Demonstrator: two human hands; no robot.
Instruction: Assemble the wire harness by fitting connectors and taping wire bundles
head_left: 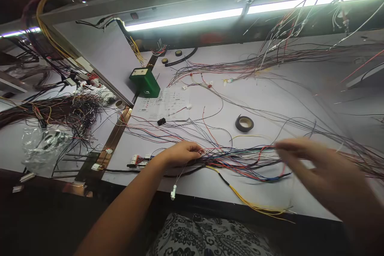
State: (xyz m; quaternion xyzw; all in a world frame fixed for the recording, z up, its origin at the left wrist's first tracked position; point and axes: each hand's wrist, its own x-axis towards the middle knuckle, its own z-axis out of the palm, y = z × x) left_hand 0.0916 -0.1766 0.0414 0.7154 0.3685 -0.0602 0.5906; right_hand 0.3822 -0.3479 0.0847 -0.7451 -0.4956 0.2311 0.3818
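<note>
My left hand (184, 153) is closed round a bundle of coloured wires (240, 158) near the front of the white table. White connectors (136, 161) sit at the bundle's left end. A small white connector (173, 193) hangs on thin wires below the hand. My right hand (312, 164), smeared by motion, is at the bundle's right side, thumb and fingers apart; nothing shows between them. Yellow wires (255, 207) branch off toward the front edge. A roll of dark tape (244, 123) lies behind the bundle.
A green box (145, 83) stands at the back left beside a printed sheet (168, 104). Long loose wires (228, 66) cross the back. Left of the metal strip (115, 136) are a tangled wire pile (81, 114) and a plastic bag (45, 148). A lit tube (186, 19) runs above.
</note>
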